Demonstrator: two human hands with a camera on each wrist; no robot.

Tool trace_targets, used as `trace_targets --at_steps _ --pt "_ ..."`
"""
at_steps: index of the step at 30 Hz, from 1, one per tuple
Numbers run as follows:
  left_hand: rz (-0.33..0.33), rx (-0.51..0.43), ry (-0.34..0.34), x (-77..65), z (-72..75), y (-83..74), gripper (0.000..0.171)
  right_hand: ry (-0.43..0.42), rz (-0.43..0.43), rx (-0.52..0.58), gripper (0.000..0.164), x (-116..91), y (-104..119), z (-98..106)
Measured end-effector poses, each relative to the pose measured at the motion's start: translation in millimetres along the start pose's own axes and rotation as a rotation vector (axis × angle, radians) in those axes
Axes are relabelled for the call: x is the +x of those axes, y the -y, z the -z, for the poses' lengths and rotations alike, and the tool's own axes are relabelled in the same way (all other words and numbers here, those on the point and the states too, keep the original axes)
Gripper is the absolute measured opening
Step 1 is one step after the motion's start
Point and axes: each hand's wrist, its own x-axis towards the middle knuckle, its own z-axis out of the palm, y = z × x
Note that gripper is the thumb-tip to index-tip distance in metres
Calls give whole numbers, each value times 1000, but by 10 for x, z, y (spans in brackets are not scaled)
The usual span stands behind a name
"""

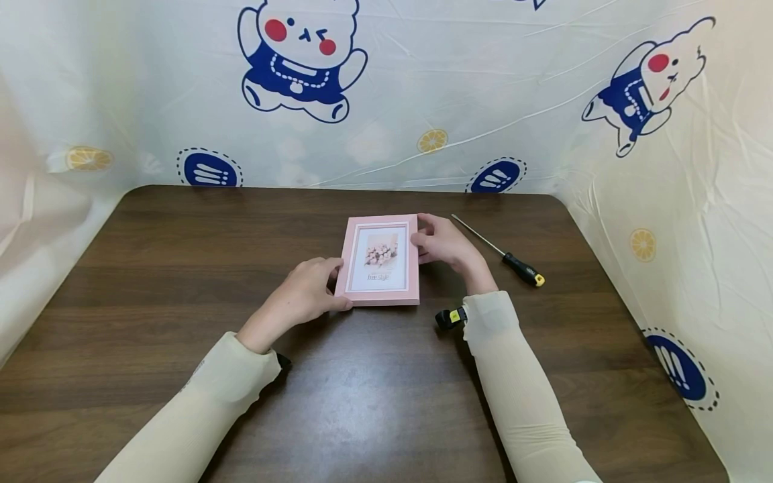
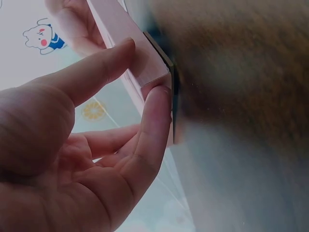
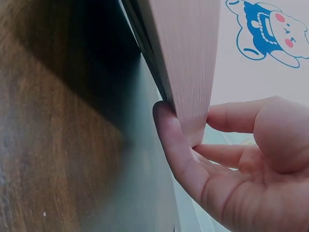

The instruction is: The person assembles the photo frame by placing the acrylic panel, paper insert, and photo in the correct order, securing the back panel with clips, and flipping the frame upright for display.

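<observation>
A pink picture frame (image 1: 346,268) lies between both hands, its picture of flowers facing up. The left hand (image 1: 308,288) grips the frame's left side near the front corner. In the left wrist view, the thumb and a finger meet the pink side (image 2: 113,24) around a corner. At the upper right corner, the right hand (image 1: 445,243) pinches the frame. In the right wrist view, the thumb touches the front face, and a finger (image 3: 176,145) reaches the back edge of the frame (image 3: 188,53). Some fingertips are hidden behind the frame.
A screwdriver (image 1: 521,268) with a black and yellow handle lies right of the right hand on the brown table (image 1: 181,268). A small black and yellow device (image 1: 450,318) sits at the right cuff. A printed curtain (image 1: 410,80) surrounds the table's back and sides.
</observation>
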Motion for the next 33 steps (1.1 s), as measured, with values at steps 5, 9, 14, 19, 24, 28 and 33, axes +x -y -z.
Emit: trace_targets --at_steps 5,9,14,19,24,28,33 --pt "5 0 6 9 -7 4 84 -6 3 -30 68 3 -15 -1" --pt "15 -3 10 23 -15 3 83 -17 8 -91 67 -2 -25 -1" --pt "19 -8 1 39 -25 0 81 -20 23 -135 65 4 -43 -5" --pt "20 -20 -13 39 -43 -5 78 -32 20 -193 63 30 -77 -22" --pt "14 -18 -22 38 -64 -5 78 -46 14 -223 58 29 -77 -33" --pt "13 -15 -25 39 -68 -6 80 -60 19 -251 56 32 -67 -47" --pt "17 -12 -27 34 -64 -11 81 -75 22 -286 55 36 -48 -84"
